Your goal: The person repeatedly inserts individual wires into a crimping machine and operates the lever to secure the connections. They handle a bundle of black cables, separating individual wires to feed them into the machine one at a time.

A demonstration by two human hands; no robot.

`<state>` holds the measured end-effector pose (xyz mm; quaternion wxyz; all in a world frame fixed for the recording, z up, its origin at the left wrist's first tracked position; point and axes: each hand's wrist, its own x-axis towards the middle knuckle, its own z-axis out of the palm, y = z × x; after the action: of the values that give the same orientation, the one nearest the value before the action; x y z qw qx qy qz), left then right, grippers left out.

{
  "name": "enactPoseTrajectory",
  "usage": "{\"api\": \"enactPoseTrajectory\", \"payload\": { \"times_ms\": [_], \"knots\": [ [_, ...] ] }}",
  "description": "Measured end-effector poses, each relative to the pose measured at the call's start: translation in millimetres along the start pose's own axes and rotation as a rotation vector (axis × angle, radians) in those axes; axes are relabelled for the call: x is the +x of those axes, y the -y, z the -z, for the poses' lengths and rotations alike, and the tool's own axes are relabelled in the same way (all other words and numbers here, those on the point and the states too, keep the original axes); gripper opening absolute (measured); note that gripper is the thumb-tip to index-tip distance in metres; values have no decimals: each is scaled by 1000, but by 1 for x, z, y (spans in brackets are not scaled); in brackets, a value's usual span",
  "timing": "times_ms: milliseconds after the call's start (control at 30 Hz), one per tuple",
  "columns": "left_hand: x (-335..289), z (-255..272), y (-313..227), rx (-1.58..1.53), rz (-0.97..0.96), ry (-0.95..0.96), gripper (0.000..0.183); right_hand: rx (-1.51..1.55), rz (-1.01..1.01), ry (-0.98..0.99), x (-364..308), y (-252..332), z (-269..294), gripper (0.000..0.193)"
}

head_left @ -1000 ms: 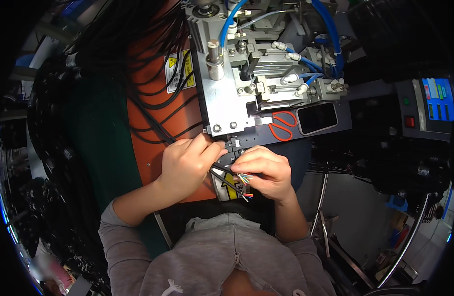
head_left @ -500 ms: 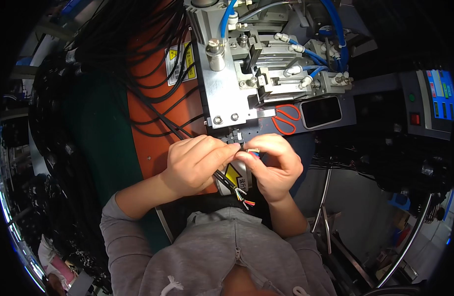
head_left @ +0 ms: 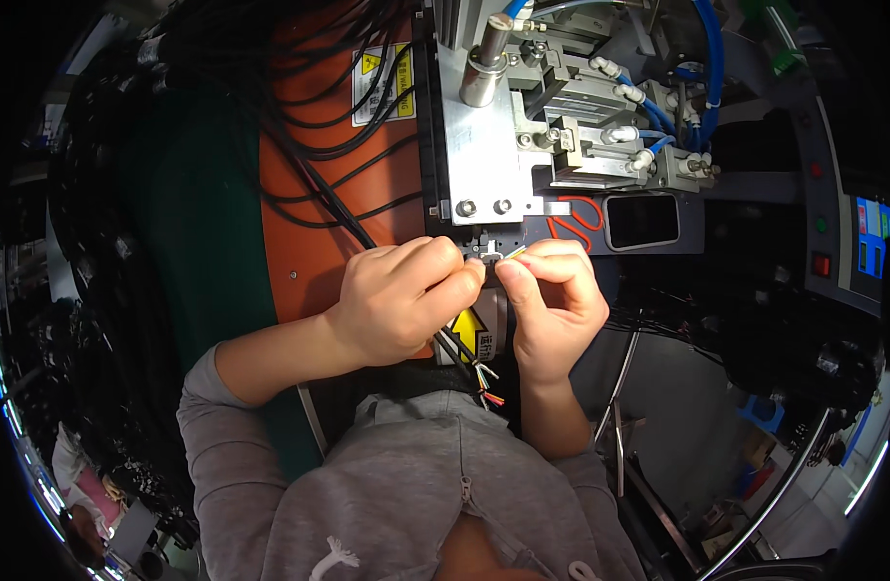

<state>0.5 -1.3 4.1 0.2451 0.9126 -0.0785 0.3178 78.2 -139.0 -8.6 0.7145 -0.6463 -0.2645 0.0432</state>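
My left hand (head_left: pixel 398 298) is closed around black cables (head_left: pixel 349 225) that come in from the upper left. Below its palm, loose cable ends hang with stripped, coloured wires (head_left: pixel 487 384) fanned out above my lap. My right hand (head_left: pixel 562 308) pinches thin yellowish wires (head_left: pixel 515 253) between thumb and forefinger. Both sets of fingertips meet closely at a small dark block with a pale metal piece (head_left: pixel 492 254), at the front of the machine. Whether the wires touch that block is hidden by the fingers.
A metal clamping machine (head_left: pixel 485 160) with blue air hoses (head_left: pixel 714 58) stands just beyond my hands. Red-handled scissors (head_left: pixel 578 225) and a phone (head_left: pixel 642 221) lie to its right. Many black cables spread across the orange surface (head_left: pixel 304 261). A control panel (head_left: pixel 846 228) is at the far right.
Both hands have moved slightly forward to the machine's front block. The small coloured piece between my right fingers has turned, and thin wires now show there. The view has shifted a little.
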Motion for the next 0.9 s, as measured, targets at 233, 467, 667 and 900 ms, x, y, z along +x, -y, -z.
{"api": "enactPoseTrajectory", "payload": {
  "times_ms": [233, 467, 667, 900],
  "knots": [
    [-4, 2, 1, 152, -84, 47, 27, 148, -508, 242, 7, 3, 30, 10],
    [-8, -2, -4, 202, -73, 160, 34, -59, -350, 292, 12, -11, 35, 7],
    [-4, -9, -7, 304, 16, 201, 32, -525, 6, 254, 10, -15, 19, 5],
    [-3, -8, -15, 335, 79, 258, 31, -524, 99, 239, 9, -21, 17, 6]
  ]
}}
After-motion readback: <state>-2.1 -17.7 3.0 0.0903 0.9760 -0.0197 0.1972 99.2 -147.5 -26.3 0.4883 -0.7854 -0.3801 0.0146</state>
